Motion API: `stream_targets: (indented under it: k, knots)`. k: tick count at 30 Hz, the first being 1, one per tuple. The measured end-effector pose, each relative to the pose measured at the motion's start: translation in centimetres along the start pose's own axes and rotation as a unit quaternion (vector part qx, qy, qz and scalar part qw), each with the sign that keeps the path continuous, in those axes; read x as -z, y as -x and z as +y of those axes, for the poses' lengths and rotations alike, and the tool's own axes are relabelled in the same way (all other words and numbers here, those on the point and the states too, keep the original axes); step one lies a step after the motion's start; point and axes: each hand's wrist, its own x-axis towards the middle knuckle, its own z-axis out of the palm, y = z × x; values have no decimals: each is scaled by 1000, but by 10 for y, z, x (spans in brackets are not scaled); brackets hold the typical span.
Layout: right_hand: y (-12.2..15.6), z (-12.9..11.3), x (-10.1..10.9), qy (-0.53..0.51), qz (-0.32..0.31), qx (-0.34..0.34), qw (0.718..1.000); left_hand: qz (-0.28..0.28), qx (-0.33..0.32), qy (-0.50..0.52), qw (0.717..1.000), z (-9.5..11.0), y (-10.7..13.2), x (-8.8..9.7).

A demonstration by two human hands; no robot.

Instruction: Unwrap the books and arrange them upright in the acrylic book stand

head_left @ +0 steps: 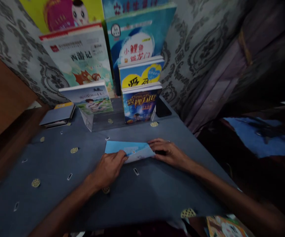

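1. The desk (58, 171) is filling most of the view. It is wearing a grey-blue cloth dotted with small yellow rounds and is running back to a patterned wall.
2. A tiered display of books is standing upright at the back of the desk. A white-covered book (80, 56) and a teal book (137, 36) are rising highest. A yellow-and-blue book (141, 74) and a dark blue book (139, 103) are standing in front of the teal one.
3. A smaller picture book (91, 98) is leaning in a clear stand (100, 121), just left of the dark blue book.
4. A flat pile of books (57, 116) is lying at the back left of the desk, well apart from the hands.
5. The blue booklet (132, 149) is lying flat on the desk, in front of the display and between the two hands.
6. The right hand (168, 152) is resting on the booklet's right end. Its fingers are stretching out fairly flat and pressing down rather than closing.
7. The left hand (110, 168) is meeting the booklet's near edge. Its fingers are curling narrowly and holding that edge.
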Motion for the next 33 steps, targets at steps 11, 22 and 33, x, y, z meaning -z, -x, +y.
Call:
stream_targets:
  k: [11,22,33]
  knots:
    - [-58,-3,-5,-259,-44,-122,957,132,161,185,960,-36,-11,24]
    - [-113,-25,-67,-338,-19,-40,940,327,201,210,899,-56,-11,46]
    - [-115,-34,-55,23,124,35,991,411,245,229,848,-72,-6,31]
